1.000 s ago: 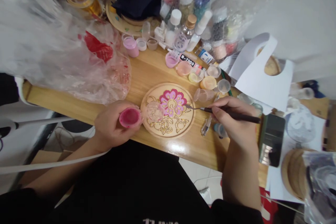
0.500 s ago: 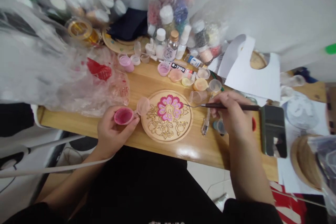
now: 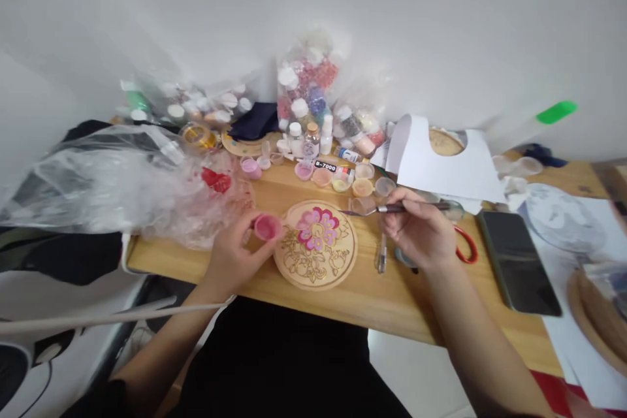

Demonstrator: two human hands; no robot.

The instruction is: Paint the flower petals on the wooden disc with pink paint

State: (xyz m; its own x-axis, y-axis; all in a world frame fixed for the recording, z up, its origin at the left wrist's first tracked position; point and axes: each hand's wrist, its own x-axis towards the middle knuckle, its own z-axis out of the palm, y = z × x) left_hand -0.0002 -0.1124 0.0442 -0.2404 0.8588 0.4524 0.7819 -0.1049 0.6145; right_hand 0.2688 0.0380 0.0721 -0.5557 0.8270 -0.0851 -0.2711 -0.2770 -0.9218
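My left hand (image 3: pixel 238 248) is closed around a small plastic cup of pink paint (image 3: pixel 267 227), tilted so its inside faces me. The cup is beside the left edge of a round wooden disc (image 3: pixel 313 277), and its clear lid overlaps the disc. On the disc, gold outlines form a flower and leaves; the flower (image 3: pixel 318 230) has light pink and deep pink petals. My right hand (image 3: pixel 418 225) pinches the dark handle of a palette knife (image 3: pixel 392 208). Its thin metal end points left, near the flower's upper right petals; whether it touches is unclear.
Small open paint cups (image 3: pixel 362 187), a B-7000 glue tube (image 3: pixel 326 167) and bottles (image 3: pixel 311 142) stand behind the disc. Plastic bags (image 3: pixel 161 176) lie to the left. On the right are a phone (image 3: pixel 519 261), a red ring-shaped handle (image 3: pixel 467 245) and paper (image 3: pixel 448 173).
My view has tilted up, showing more wall. The pink cup has come closer to the disc. My right hand has turned, showing more palm, with the palette knife still in it.
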